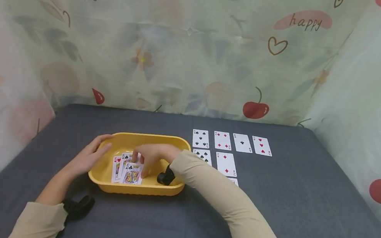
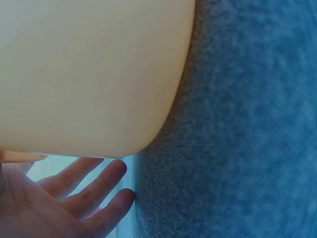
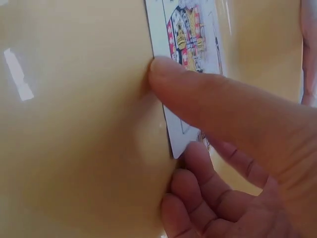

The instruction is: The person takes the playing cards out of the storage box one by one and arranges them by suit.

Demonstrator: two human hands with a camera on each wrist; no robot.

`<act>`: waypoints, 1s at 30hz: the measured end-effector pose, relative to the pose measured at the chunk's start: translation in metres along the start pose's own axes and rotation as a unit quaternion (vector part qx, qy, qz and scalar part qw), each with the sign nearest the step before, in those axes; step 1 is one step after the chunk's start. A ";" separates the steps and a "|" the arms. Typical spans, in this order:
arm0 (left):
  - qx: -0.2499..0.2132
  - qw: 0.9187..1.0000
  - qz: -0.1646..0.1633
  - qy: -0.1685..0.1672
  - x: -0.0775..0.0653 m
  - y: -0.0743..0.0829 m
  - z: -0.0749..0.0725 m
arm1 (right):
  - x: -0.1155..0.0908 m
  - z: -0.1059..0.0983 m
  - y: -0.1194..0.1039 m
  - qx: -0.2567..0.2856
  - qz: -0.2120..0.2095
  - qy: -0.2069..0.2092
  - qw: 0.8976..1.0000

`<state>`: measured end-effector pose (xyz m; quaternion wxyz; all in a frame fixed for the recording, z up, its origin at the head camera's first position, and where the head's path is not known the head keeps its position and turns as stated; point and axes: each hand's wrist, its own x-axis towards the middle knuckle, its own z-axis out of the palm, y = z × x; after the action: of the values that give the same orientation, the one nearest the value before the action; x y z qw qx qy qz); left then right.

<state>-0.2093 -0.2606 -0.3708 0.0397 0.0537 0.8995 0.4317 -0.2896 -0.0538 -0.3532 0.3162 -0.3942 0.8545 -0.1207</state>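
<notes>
A yellow oval tray point(image 1: 141, 192) stands on the dark cloth with several overlapping king cards inside, the king of hearts point(image 1: 115, 174) at their left. My right hand point(image 1: 153, 156) reaches into the tray and pinches the front king card point(image 1: 131, 176). In the right wrist view the thumb point(image 3: 198, 91) lies at that card's edge, with curled fingers beyond it. My left hand point(image 1: 87, 156) rests at the tray's left rim, thumb toward the inside. In the left wrist view its fingers point(image 2: 94, 193) are spread and fairly straight outside the tray wall point(image 2: 89, 79).
Right of the tray, face-up cards lie in rows, among them a five of spades point(image 1: 201, 138), a three of hearts point(image 1: 262, 146) and a two of diamonds point(image 1: 226, 164). The right sleeve point(image 1: 227, 204) partly covers the nearer ones. A patterned curtain point(image 1: 189, 68) hangs behind the table.
</notes>
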 end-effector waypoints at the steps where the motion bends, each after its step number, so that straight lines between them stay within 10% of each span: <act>1: 0.001 1.000 -0.001 0.000 0.000 0.000 0.000 | 0.000 0.000 0.000 0.002 0.003 0.001 1.000; 16: 0.002 1.000 -0.001 -0.001 -0.001 0.000 0.000 | -0.021 -0.016 0.006 0.000 -0.078 0.002 0.997; 30: 0.006 1.000 -0.007 0.000 0.000 0.001 0.000 | -0.071 -0.046 0.020 0.121 -0.092 0.114 0.982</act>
<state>-0.2088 -0.2605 -0.3700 0.0425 0.0482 0.9024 0.4261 -0.2959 0.0106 -0.2951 0.2498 -0.4132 0.8242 -0.2960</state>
